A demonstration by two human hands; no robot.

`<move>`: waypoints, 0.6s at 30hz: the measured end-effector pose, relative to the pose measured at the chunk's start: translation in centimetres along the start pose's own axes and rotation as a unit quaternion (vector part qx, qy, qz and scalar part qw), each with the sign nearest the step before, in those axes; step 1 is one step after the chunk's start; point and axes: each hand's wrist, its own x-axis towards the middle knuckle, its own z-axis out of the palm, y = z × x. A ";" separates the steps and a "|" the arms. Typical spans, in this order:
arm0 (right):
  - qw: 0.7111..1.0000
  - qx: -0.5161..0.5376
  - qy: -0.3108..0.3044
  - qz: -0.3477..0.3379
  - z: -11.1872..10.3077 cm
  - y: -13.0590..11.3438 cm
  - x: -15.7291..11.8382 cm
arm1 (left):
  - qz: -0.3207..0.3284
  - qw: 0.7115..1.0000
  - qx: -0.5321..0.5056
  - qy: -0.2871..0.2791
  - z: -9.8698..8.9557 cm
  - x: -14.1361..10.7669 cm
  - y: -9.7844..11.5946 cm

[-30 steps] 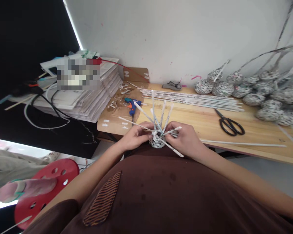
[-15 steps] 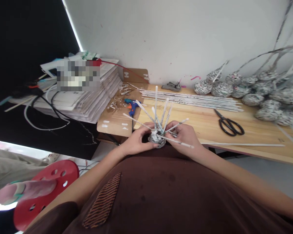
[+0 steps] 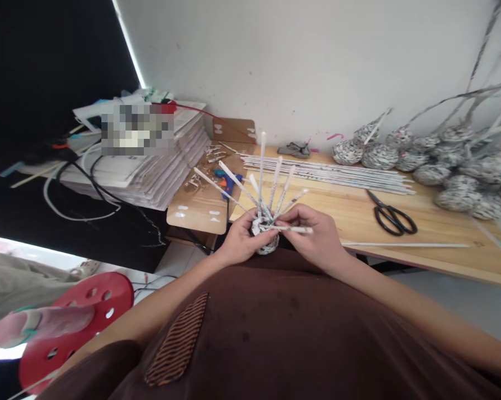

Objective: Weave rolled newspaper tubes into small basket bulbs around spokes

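Observation:
A small round ball woven from rolled newspaper (image 3: 267, 248) sits between my hands at the near edge of the table. Several paper sticks (image 3: 262, 166) fan up and outward from its top. My left hand (image 3: 241, 240) is closed around the ball's left side, its thumb across the front. My right hand (image 3: 311, 233) pinches one of the paper sticks (image 3: 294, 228) close to the ball, and that stick points right across the fingers. The far side of the ball is hidden by the hands and sticks.
Black-handled scissors (image 3: 394, 218) and a row of paper sticks (image 3: 329, 173) lie on the wooden table (image 3: 354, 214). Woven paper balls (image 3: 437, 155) crowd the right. A blue glue gun (image 3: 230, 186) rests on cardboard, beside stacked paper (image 3: 163, 178). A red stool (image 3: 104, 289) stands lower left.
The ball has turned and tilted slightly left, swinging its sticks with it. My left thumb has moved up over its front, and the right-hand stick now lies more level.

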 end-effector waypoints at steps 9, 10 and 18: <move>0.998 -0.036 -0.023 -0.051 -0.1 -0.4 -0.1 | 0.001 1.000 0.001 -0.006 -0.1 -0.2 0.3; 0.997 -0.041 -0.022 -0.058 -0.2 -0.4 -0.1 | 0.000 1.000 0.006 -0.006 -0.1 -0.3 0.4; 0.992 -0.066 -0.024 -0.103 -0.8 -1.0 -0.1 | 0.023 0.998 0.047 -0.017 -0.2 -0.3 0.8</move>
